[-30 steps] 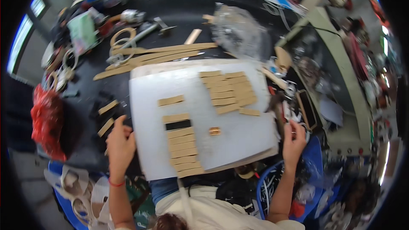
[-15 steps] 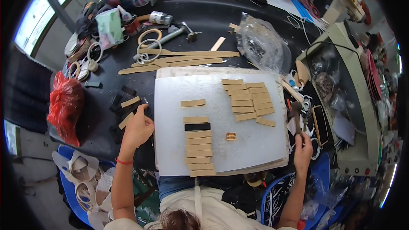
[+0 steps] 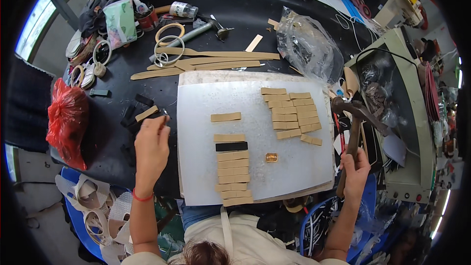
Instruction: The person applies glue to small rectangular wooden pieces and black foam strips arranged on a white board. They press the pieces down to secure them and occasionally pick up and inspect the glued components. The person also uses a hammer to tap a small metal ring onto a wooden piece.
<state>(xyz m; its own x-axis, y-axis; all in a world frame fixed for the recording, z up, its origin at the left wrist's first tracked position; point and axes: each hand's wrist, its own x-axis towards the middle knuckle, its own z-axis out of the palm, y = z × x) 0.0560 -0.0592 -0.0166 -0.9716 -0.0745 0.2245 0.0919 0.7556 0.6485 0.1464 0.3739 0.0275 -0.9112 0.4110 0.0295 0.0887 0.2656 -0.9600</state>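
My right hand (image 3: 354,171) is wrapped round the wooden handle of a hammer (image 3: 355,135), its metal head raised at the right edge of the white board (image 3: 196,167). Left of the board, my left hand (image 3: 152,145) has its fingertips drawn together; whatever they hold is hidden. Close by lie a short tan strip (image 3: 146,113) and several black strips (image 3: 143,100). On the board, tan strips form a column with one black strip (image 3: 231,146) across it. A second group of tan strips (image 3: 284,111) lies at upper right. Between them sits a small gold-coloured metal piece (image 3: 271,157).
Long tan straps (image 3: 225,55), rings (image 3: 170,55) and another hammer (image 3: 189,35) lie beyond the board. A clear plastic bag (image 3: 309,44) is at the far right, a red bag (image 3: 67,122) at left. A grey-green metal frame (image 3: 412,157) stands at right.
My right hand has lifted the hammer, turning its head into clear view. My left hand has shifted slightly left, over the spot where a second tan strip showed before.
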